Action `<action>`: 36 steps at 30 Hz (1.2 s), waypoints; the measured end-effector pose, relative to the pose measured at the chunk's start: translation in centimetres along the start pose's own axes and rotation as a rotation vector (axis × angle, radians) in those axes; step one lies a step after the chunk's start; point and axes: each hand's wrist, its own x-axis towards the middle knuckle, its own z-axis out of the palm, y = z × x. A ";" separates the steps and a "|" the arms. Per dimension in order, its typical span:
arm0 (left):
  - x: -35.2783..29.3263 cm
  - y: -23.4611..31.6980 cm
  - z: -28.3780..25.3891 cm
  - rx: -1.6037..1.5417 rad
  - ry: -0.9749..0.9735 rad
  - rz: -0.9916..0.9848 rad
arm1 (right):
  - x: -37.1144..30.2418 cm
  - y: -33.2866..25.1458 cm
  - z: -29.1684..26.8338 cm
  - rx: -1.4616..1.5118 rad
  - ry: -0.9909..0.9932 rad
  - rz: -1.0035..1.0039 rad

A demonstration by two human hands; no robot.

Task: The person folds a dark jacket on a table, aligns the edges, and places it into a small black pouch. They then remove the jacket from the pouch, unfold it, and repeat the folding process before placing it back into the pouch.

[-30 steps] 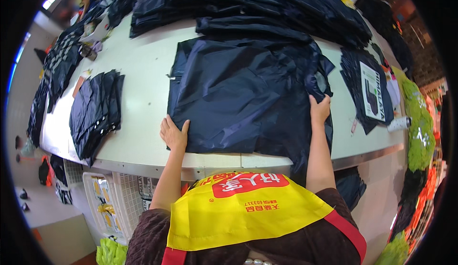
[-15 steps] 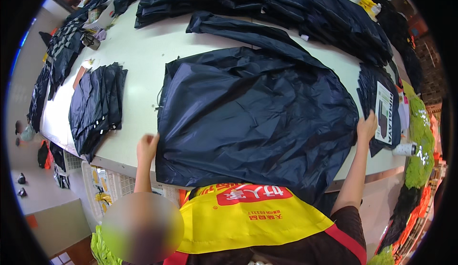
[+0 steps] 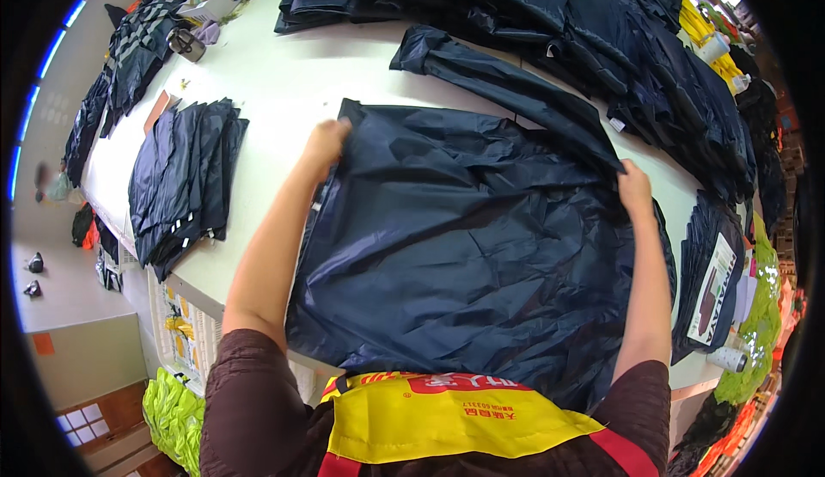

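Note:
A dark navy jacket (image 3: 464,245) of thin, shiny fabric lies spread on the white table in front of me, its near edge hanging over the side against my apron. One long sleeve (image 3: 516,86) stretches out along its far side. My left hand (image 3: 329,143) is closed on the far left corner of the jacket. At the far right edge, where the sleeve meets the body, my right hand (image 3: 634,189) is closed on the fabric. Creases run across the middle of the cloth.
Piles of folded dark garments (image 3: 516,4) line the table's far side. Another dark stack (image 3: 185,180) sits at the left. On the right are dark pieces with a printed bag (image 3: 715,292) and a thread cone (image 3: 729,357). A metal mug (image 3: 186,45) stands far left.
Both hands have moved from the jacket's near sides to its far corners. The far left corner is pulled straight, and the fabric lies flatter. The view has shifted slightly.

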 end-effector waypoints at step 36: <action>-11.1 -8.6 0.4 0.932 0.113 0.677 | -19.4 5.7 -3.1 -0.495 -0.040 0.347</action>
